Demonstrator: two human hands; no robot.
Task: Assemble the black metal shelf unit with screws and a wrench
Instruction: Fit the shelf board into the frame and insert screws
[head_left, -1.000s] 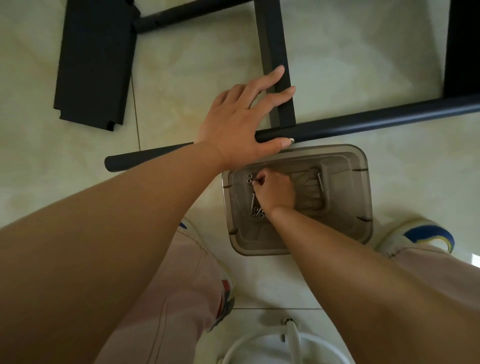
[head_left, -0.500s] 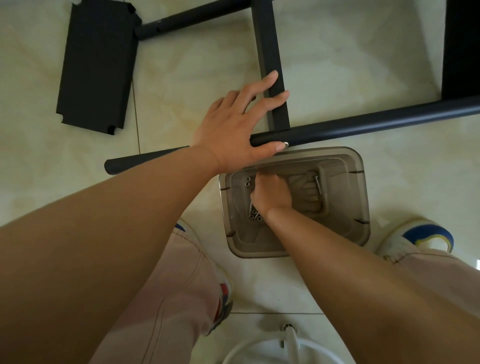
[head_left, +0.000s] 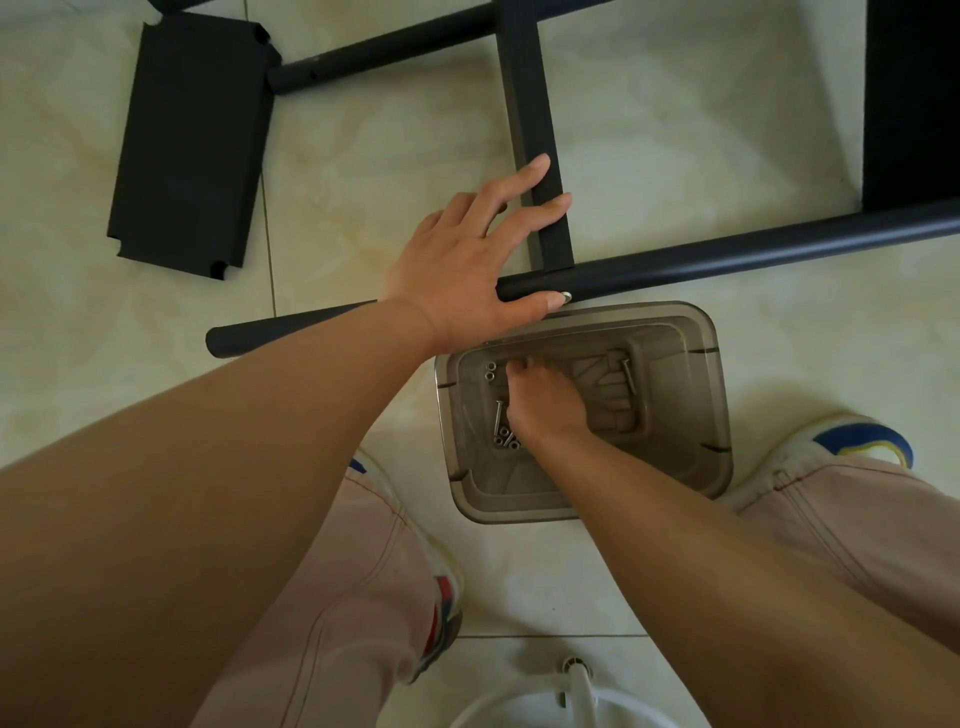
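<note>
Left hand (head_left: 467, 265), fingers straight and spread, presses the black frame tube (head_left: 727, 254) at its crossbar (head_left: 535, 130) joint, likely steadying it, while right hand (head_left: 545, 405) digs among screws (head_left: 501, 434) in the translucent bin (head_left: 717, 374) (fingers curled; grip unclear).

right hand (head_left: 545, 402) shifted inside smoky plastic tray (head_left: 719, 364): a second ago fingertips at nuts (head_left: 489, 371) near tray's far-left corner, knuckles then drew back toward middle, now fingers reach left-forward again, just beside nuts. left hand (head_left: 462, 270) on black tube (head_left: 727, 254) spread slightly wider, fingertips farther up flat crossbar (head_left: 535, 130). view tilted a little: black shelf panel (head_left: 189, 140) sits lower in frame.
</note>
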